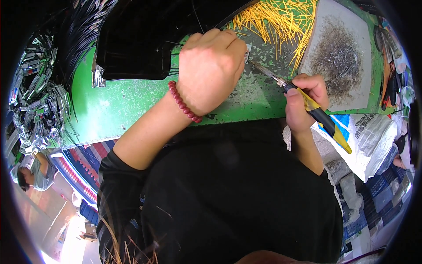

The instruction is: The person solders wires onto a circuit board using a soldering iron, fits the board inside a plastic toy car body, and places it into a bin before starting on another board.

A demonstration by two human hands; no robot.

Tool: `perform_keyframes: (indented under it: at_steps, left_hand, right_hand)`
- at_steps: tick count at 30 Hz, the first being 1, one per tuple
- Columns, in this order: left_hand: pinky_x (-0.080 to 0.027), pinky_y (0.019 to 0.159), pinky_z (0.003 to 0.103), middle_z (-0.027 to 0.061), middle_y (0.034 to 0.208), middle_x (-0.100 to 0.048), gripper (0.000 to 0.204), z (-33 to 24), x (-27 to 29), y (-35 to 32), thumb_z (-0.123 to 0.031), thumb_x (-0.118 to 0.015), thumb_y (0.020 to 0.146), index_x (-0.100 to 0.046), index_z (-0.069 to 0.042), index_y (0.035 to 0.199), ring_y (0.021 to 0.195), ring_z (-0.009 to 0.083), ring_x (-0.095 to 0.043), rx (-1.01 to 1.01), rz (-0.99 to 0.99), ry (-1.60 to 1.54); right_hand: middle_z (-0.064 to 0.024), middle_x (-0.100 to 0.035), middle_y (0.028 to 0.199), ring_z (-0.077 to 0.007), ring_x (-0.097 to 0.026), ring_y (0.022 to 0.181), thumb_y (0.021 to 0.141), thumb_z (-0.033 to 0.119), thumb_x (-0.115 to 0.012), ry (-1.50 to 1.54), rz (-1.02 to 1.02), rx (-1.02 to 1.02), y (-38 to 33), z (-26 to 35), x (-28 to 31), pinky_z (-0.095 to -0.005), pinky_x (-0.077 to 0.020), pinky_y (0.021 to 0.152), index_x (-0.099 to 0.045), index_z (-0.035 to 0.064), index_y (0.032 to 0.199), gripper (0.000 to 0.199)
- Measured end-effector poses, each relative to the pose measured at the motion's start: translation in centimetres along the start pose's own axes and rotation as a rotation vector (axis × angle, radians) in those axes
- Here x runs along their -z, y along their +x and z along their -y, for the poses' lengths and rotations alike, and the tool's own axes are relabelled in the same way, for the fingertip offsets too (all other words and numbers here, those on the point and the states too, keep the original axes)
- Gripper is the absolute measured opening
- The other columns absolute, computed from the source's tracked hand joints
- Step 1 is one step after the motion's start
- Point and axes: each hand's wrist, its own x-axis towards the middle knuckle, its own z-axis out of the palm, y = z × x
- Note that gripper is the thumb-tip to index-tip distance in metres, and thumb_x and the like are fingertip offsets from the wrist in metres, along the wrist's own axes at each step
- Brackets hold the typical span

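Observation:
My left hand (213, 66), a red bead bracelet (179, 102) at its wrist, is closed over the green bench (127, 99) with its back toward me. Its curled fingers hide most of what they grip; a small pale piece (248, 52) shows at their right edge. Thin black wires run out on the hand's left side. In my right hand (305, 99) is a yellow and black soldering iron (311, 104), held like a pen. The iron's metal tip points up and left, close beside the left hand's fingers; whether it touches anything cannot be told.
A black tray (127, 70) lies beyond my left hand. Cut yellow wires (274, 22) spread at the back. A grey board (323, 94) with dark crumbs is at right, hand tools (388, 86) past it. Metal connectors (37, 94) with black wires pile at left. Another person (37, 171) sits farther off.

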Motion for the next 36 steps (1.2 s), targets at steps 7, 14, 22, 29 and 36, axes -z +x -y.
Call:
perform_keyframes:
  at_steps: [7, 14, 22, 29, 36]
  left_hand:
    - [-0.044, 0.059, 0.033, 0.0032, 0.072, -0.057, 0.011, 0.1, 0.0, 0.0, -0.004, -0.069, 0.067, -0.058, -0.007, 0.069, 0.066, 0.0219, -0.058, 0.003, 0.007, -0.016]
    - [-0.045, 0.062, 0.033, 0.0032, 0.075, -0.058, 0.011, -0.1, 0.5, 0.0, -0.004, -0.069, 0.068, -0.059, -0.007, 0.070, 0.070, 0.0224, -0.058, 0.022, 0.036, -0.030]
    - [-0.046, 0.064, 0.034, 0.0033, 0.077, -0.059, 0.011, -0.2, 0.7, 0.0, -0.005, -0.070, 0.068, -0.061, -0.007, 0.072, 0.073, 0.0233, -0.059, 0.029, 0.052, -0.038]
    - [-0.046, 0.064, 0.034, 0.0034, 0.077, -0.059, 0.011, -0.2, 0.7, 0.1, -0.005, -0.071, 0.068, -0.061, -0.007, 0.073, 0.073, 0.0233, -0.059, 0.030, 0.061, -0.042]
    - [-0.045, 0.063, 0.034, 0.0032, 0.077, -0.059, 0.011, -0.1, 0.6, 0.2, -0.005, -0.070, 0.068, -0.061, -0.007, 0.073, 0.072, 0.0228, -0.059, 0.026, 0.054, -0.037]
  right_hand:
    - [-0.0032, -0.050, 0.072, -0.0075, -0.043, 0.063, 0.080, 0.007, -0.064, -0.065, 0.029, -0.030, 0.2, 0.5, -0.3, -0.0215, -0.0317, 0.057, -0.052, -0.0001, 0.088, 0.016]
    - [-0.0028, -0.053, 0.079, -0.0050, -0.041, 0.064, 0.078, 0.005, -0.069, 0.137, -0.051, 0.017, -0.3, -0.3, -0.1, -0.0212, -0.0322, 0.057, -0.052, 0.0019, 0.091, 0.022]
    - [-0.0014, -0.053, 0.078, -0.0043, -0.041, 0.062, 0.077, 0.004, -0.070, 0.051, 0.003, 0.003, -0.1, -0.1, 0.0, -0.0208, -0.0321, 0.056, -0.054, 0.0026, 0.091, 0.021]
    - [-0.0010, -0.053, 0.078, -0.0043, -0.042, 0.062, 0.076, 0.003, -0.070, 0.035, 0.016, -0.009, 0.2, 0.0, -0.4, -0.0209, -0.0323, 0.055, -0.055, 0.0027, 0.090, 0.020]
    - [-0.0036, -0.054, 0.079, -0.0058, -0.041, 0.062, 0.078, 0.005, -0.069, 0.098, -0.033, 0.059, -0.2, -0.2, 0.0, -0.0217, -0.0318, 0.055, -0.053, 0.0018, 0.091, 0.021]
